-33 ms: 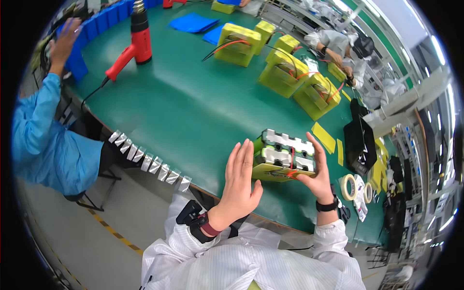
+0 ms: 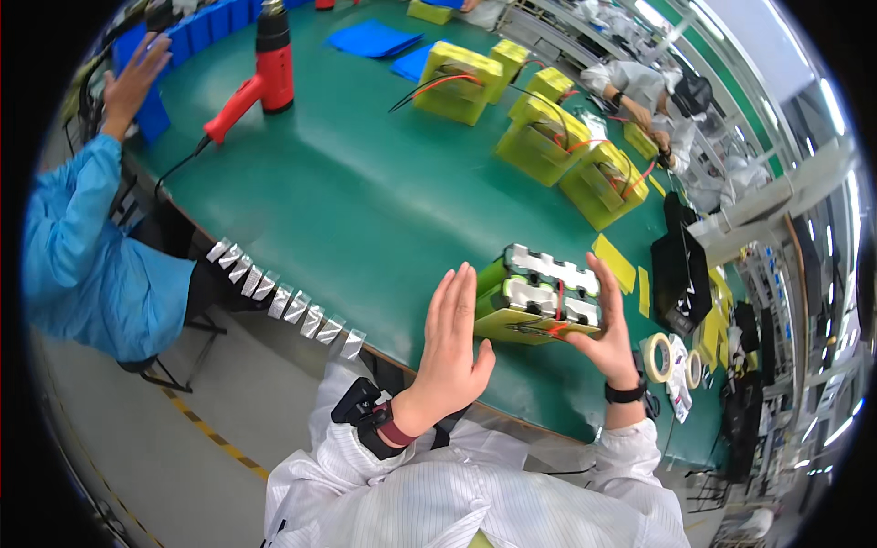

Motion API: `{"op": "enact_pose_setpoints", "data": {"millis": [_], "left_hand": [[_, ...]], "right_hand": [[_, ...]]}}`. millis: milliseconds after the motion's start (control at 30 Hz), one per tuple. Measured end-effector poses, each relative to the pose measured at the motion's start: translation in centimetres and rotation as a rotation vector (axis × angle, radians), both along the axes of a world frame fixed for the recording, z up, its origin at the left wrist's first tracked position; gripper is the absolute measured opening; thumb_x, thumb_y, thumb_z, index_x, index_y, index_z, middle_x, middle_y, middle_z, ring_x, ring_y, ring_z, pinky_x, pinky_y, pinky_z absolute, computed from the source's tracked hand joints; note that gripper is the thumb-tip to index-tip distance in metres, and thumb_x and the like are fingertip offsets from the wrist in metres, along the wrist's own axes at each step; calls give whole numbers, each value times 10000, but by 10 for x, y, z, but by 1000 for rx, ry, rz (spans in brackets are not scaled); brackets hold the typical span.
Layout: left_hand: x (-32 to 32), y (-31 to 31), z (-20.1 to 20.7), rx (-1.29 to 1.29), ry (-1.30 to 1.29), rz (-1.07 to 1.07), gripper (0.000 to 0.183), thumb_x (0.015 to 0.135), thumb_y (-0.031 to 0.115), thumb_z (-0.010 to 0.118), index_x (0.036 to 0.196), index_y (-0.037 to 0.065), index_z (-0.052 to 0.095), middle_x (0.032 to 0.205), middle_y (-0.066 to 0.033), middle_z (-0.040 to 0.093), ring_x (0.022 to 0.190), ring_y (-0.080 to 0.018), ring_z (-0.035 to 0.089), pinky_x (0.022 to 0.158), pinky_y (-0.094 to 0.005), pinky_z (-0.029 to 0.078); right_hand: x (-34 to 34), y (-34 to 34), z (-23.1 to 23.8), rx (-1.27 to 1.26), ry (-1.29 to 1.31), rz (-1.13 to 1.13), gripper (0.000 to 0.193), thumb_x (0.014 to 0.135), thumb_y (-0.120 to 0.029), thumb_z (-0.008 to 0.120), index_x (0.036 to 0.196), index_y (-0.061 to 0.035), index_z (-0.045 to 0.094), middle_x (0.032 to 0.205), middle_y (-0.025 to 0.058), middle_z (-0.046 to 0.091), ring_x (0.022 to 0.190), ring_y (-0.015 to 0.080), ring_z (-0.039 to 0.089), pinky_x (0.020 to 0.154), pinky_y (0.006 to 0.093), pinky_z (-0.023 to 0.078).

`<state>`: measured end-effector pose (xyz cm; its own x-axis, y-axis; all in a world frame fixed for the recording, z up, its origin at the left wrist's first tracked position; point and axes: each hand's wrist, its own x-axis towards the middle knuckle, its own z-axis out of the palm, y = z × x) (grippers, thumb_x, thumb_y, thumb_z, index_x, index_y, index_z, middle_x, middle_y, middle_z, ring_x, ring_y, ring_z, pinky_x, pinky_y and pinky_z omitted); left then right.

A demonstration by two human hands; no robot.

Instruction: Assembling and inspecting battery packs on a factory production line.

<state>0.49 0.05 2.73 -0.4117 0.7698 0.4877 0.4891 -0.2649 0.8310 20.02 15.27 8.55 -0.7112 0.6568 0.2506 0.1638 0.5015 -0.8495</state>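
A battery pack (image 2: 537, 300) stands on the green table in front of me, its top showing silvery metal strips over dark cell holders. Yellow-green board covers its near side, where red and black wires run. My left hand (image 2: 448, 338) is upright beside the pack's left side, open, fingers straight and the thumb apart. At the right side, my right hand (image 2: 610, 333) curves open around the pack's edge. Its thumb lies by the near right corner and its fingers stretch up past the top. Whether either palm presses on the pack, I cannot tell.
Several wired yellow packs (image 2: 544, 137) stand farther back. A red heat gun (image 2: 272, 78) is at the far left. Clear tape strips (image 2: 294, 307) hang along the near edge. Tape rolls (image 2: 657, 357) and a black bin (image 2: 681, 283) lie right. A blue-sleeved person (image 2: 100, 247) sits left.
The view has shifted slightly, moving the table and its things a little to the right. My left hand looks slightly farther left against the pack. Otherwise both hands keep about the same pose.
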Motion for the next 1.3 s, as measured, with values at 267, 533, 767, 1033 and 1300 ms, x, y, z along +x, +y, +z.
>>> {"op": "enact_pose_setpoints", "data": {"millis": [267,533,767,1033,1300], "left_hand": [[-10,-21,-34,22,-250,17,627,783,-52,547,1364,-66,313,1387,-256,387,1264,-403,428,1066,-441,356],[-23,-24,-39,-19,-369,-54,528,809,-74,515,1307,-89,341,1287,-279,440,1169,-414,487,996,-436,427],[-29,-19,-39,-7,-501,-163,443,764,-133,448,1198,-121,356,1220,-315,468,1155,-458,478,996,-462,400],[-39,-21,-37,-121,-654,-325,368,762,-139,449,1107,-93,332,1207,-353,481,970,-413,561,887,-451,461],[-41,-15,-33,-134,-481,-301,339,778,-88,504,1079,-85,348,1133,-355,531,918,-438,575,814,-468,480]], "right_hand": [[-56,-43,111,624,-429,237,680,692,-255,833,1282,-63,555,1397,202,453,1289,352,451,1071,437,352],[-165,-53,101,878,-887,578,461,631,-124,796,1068,-116,651,1266,126,534,1225,341,469,1021,492,391],[-198,-56,79,1013,-1215,836,311,689,-217,764,957,-95,662,1175,99,553,1179,285,480,1065,466,352],[-195,-54,87,1013,-1314,745,317,730,-287,741,942,-73,643,1131,89,545,1118,277,491,1024,446,358],[-191,-56,88,958,-1285,627,344,724,-278,752,985,-82,641,1143,94,540,1101,293,502,956,440,392]]}}
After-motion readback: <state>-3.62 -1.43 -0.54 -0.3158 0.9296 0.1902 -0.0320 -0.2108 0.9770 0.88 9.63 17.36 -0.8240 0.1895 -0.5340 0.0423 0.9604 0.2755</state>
